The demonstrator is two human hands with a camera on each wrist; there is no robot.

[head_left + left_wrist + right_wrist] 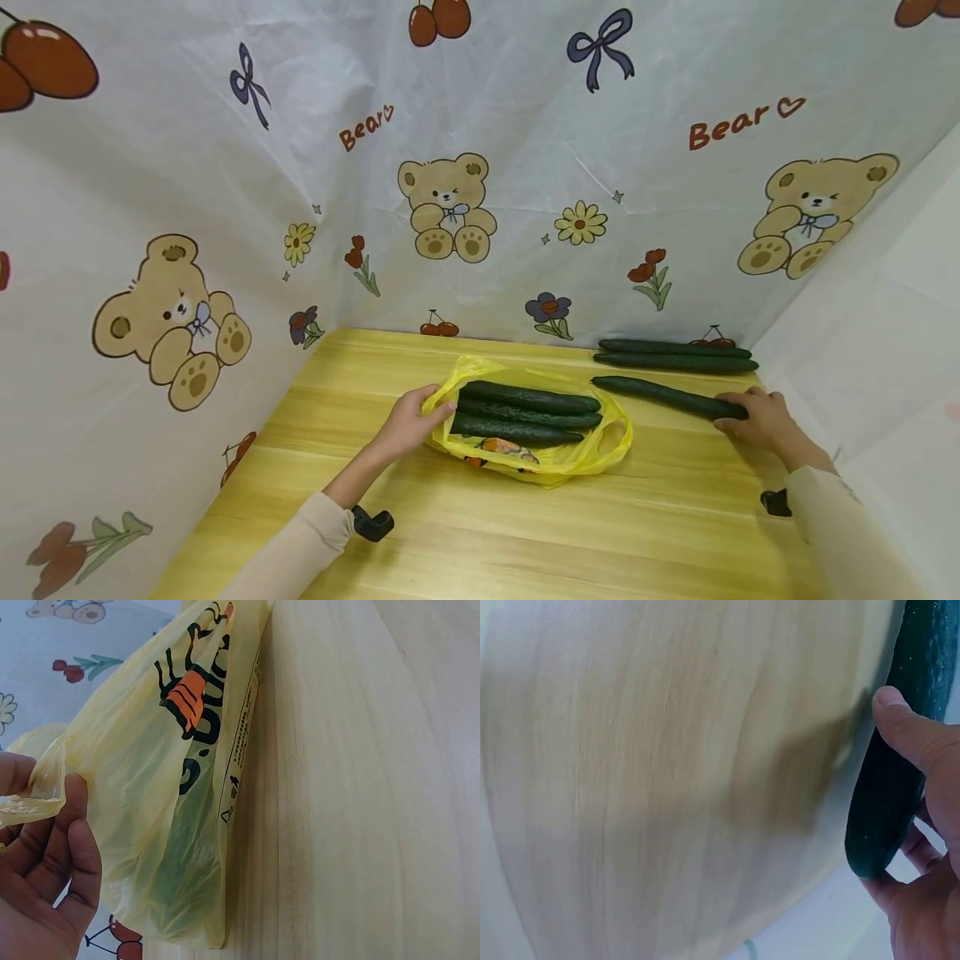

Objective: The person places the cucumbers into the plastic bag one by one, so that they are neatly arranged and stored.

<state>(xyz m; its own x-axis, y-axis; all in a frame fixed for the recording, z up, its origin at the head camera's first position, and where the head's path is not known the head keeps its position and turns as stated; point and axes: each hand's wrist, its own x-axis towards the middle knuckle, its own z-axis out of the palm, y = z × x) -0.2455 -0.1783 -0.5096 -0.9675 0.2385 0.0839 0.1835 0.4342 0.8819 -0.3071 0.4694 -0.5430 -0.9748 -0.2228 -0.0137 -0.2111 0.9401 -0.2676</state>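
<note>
A yellow plastic bag (pixel 615 450) lies on its side on the table, its mouth spread, with several dark green cucumbers (pixel 528 398) inside. My left hand (pixel 412 421) pinches the bag's left edge; in the left wrist view the thumb and fingers (pixel 75 799) hold a fold of the film. My right hand (pixel 761 419) grips the right end of a single cucumber (pixel 660 392) to the right of the bag. In the right wrist view the thumb (pixel 900 724) lies along one side of this cucumber (pixel 885 795), with fingers around the other.
Two more cucumbers (pixel 675 354) lie side by side along the table's back edge. The wood-grain table (pixel 525 533) is bounded by a bear-print sheet (pixel 517 108) behind and at left, and a white wall (pixel 885 292) at right.
</note>
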